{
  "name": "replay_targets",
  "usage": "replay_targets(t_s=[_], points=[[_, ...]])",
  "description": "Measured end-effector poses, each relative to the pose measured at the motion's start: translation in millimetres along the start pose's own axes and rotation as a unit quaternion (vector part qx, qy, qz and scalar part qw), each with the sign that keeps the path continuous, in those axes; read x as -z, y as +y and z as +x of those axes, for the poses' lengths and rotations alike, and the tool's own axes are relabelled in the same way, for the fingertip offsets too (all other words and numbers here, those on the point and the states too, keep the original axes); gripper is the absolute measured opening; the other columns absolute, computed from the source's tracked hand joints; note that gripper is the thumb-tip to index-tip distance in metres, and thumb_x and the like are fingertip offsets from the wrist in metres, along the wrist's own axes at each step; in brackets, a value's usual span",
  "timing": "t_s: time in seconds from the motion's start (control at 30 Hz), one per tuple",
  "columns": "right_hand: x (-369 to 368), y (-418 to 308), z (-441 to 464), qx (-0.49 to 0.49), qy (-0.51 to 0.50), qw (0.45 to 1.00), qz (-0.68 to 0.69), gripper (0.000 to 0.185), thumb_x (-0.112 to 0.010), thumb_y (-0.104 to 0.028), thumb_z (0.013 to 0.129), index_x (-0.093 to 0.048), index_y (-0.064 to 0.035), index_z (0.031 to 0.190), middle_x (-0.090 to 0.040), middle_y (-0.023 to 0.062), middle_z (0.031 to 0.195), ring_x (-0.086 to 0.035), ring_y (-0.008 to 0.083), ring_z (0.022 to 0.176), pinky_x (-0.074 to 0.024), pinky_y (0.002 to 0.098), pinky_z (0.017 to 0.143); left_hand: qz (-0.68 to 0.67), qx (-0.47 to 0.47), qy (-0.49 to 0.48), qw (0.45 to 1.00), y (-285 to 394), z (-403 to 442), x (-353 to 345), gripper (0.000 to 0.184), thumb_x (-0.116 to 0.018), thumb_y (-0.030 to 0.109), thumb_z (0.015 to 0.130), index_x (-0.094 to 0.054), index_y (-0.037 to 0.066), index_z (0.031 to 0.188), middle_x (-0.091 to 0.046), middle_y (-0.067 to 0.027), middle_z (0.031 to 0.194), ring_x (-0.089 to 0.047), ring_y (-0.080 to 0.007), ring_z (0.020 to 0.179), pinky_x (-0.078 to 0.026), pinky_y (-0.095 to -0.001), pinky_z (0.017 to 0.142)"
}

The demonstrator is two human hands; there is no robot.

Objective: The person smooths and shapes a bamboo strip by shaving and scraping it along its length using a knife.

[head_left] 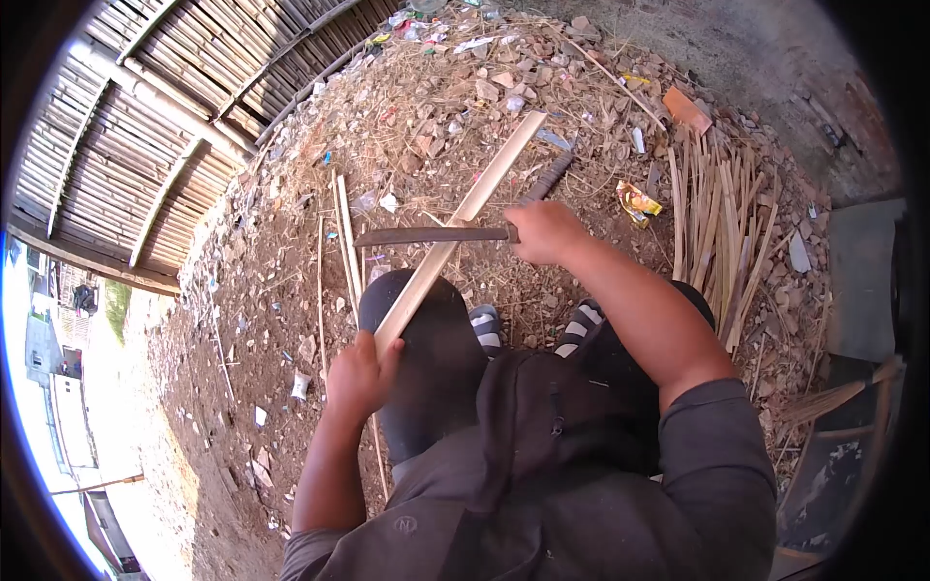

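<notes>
My left hand [359, 378] is closed around the lower end of a long split bamboo strip [499, 172], hollow side up, which slants away to the upper right above my left knee. In my right hand [548, 233] is the handle of a machete [426, 235]. Its dark blade points left and lies across the middle of the strip; whether the edge bites into it I cannot tell. Just beyond my right hand, a second tool with a dark ribbed handle [550, 176] rests on the ground, partly hidden.
Thin bamboo strips [722, 223] are heaped to the right. A few more strips [346, 232] lie at the left. Stones and litter cover the dirt, with a yellow wrapper [639, 203] among them. A bamboo fence [165, 107] stands upper left, and a wall [756, 48] upper right.
</notes>
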State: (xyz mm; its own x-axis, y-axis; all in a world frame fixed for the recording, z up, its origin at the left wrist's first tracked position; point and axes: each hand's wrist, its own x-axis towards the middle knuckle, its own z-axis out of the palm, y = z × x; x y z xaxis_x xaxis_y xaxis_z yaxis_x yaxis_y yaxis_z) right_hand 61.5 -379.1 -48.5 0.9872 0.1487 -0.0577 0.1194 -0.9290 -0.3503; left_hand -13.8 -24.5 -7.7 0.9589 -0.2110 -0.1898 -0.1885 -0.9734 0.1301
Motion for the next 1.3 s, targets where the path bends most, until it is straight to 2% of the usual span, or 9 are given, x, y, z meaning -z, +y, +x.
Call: replay_targets(t_s=[0.03, 0.33, 0.43, 0.53, 0.57, 0.7, 1.0, 1.2, 1.3], points=[[5, -2, 1, -0.025, -0.054, 0.998, -0.018, 0.024, -0.071, -0.024, 0.082, -0.069, -0.0106, 0.102, -0.074, 0.0136, 0.093, -0.072, 0.0351, 0.093, -0.0578, 0.0497, 0.081, 0.004, 0.004, -0.006, 1.0, 4, 4, 7, 0.057, -0.053, 0.055, 0.099, -0.056, -0.001, 0.092, -0.067, -0.0306, 0.081, -0.067, -0.0516, 0.081, -0.052, -0.0599, 0.073], [8, -14, -17, -0.03, -0.036, 0.999, 0.018, 0.023, -0.07, -0.021, 0.082, -0.069, -0.0095, 0.102, -0.073, 0.0148, 0.095, -0.072, 0.036, 0.095, -0.0571, 0.0503, 0.085, 0.009, -0.023, 0.013, 1.0, 3, 8, 6, 0.056, -0.053, 0.054, 0.1, -0.056, -0.001, 0.091, -0.067, -0.0297, 0.079, -0.067, -0.051, 0.079, -0.052, -0.0591, 0.072], [6, -26, -23, 0.035, -0.012, 0.999, 0.002, 0.021, -0.074, -0.024, 0.08, -0.066, -0.011, 0.094, -0.072, 0.0136, 0.085, -0.072, 0.0369, 0.086, -0.0563, 0.052, 0.077, 0.007, -0.016, 0.014, 1.0, 9, 10, 9, 0.056, -0.054, 0.054, 0.1, -0.056, -0.001, 0.09, -0.067, -0.0297, 0.078, -0.067, -0.0509, 0.078, -0.052, -0.0591, 0.072], [5, -39, -22, 0.051, -0.049, 0.996, -0.06, 0.022, -0.074, -0.023, 0.078, -0.066, -0.0102, 0.094, -0.072, 0.0126, 0.085, -0.072, 0.0366, 0.085, -0.0567, 0.0512, 0.077, 0.002, -0.025, 0.019, 1.0, 4, 11, 6, 0.056, -0.053, 0.055, 0.1, -0.055, -0.001, 0.09, -0.067, -0.0296, 0.079, -0.067, -0.0507, 0.079, -0.052, -0.0596, 0.072], [8, -24, -16, 0.005, -0.036, 0.999, -0.007, 0.02, -0.068, -0.018, 0.081, -0.069, -0.0107, 0.101, -0.074, 0.0137, 0.097, -0.072, 0.035, 0.097, -0.057, 0.0512, 0.082, -0.002, -0.028, 0.02, 0.999, 1, 8, 3, 0.056, -0.053, 0.055, 0.1, -0.055, -0.001, 0.09, -0.067, -0.0296, 0.079, -0.067, -0.0506, 0.079, -0.051, -0.0599, 0.072], [7, -6, -2, -0.063, -0.065, 0.996, 0.012, 0.022, -0.07, -0.019, 0.08, -0.069, -0.0109, 0.101, -0.074, 0.0139, 0.098, -0.071, 0.035, 0.099, -0.0569, 0.051, 0.083, -0.001, -0.014, 0.008, 1.0, 5, 13, 9, 0.055, -0.054, 0.054, 0.099, -0.055, 0.0, 0.09, -0.067, -0.0295, 0.078, -0.067, -0.0505, 0.078, -0.051, -0.0599, 0.072], [6, 17, -19, 0.062, 0.016, 0.998, 0.021, 0.027, -0.073, -0.03, 0.083, -0.065, -0.0072, 0.094, -0.072, 0.0155, 0.09, -0.071, 0.0368, 0.089, -0.0563, 0.0513, 0.078, -0.011, -0.049, 0.028, 0.998, -3, 13, 3, 0.052, -0.056, 0.051, 0.099, -0.053, 0.0, 0.087, -0.066, -0.0289, 0.075, -0.066, -0.0507, 0.076, -0.05, -0.0595, 0.07], [37, 10, -26, 0.081, 0.035, 0.99, -0.109, 0.033, -0.074, -0.039, 0.087, -0.065, -0.0091, 0.097, -0.071, 0.0152, 0.083, -0.071, 0.0382, 0.083, -0.0551, 0.0527, 0.074, -0.034, -0.044, 0.03, 0.998, -6, 12, 2, 0.052, -0.057, 0.05, 0.099, -0.053, 0.0, 0.087, -0.066, -0.0298, 0.076, -0.065, -0.0515, 0.076, -0.05, -0.0597, 0.07], [29, -2, -31, 0.045, 0.014, 0.997, -0.056, 0.03, -0.074, -0.035, 0.085, -0.065, -0.0087, 0.096, -0.071, 0.015, 0.081, -0.071, 0.038, 0.082, -0.0557, 0.052, 0.074, -0.028, -0.031, 0.026, 0.999, 0, 13, 4, 0.051, -0.057, 0.049, 0.099, -0.054, -0.001, 0.088, -0.066, -0.0303, 0.077, -0.065, -0.0518, 0.076, -0.05, -0.06, 0.071]])
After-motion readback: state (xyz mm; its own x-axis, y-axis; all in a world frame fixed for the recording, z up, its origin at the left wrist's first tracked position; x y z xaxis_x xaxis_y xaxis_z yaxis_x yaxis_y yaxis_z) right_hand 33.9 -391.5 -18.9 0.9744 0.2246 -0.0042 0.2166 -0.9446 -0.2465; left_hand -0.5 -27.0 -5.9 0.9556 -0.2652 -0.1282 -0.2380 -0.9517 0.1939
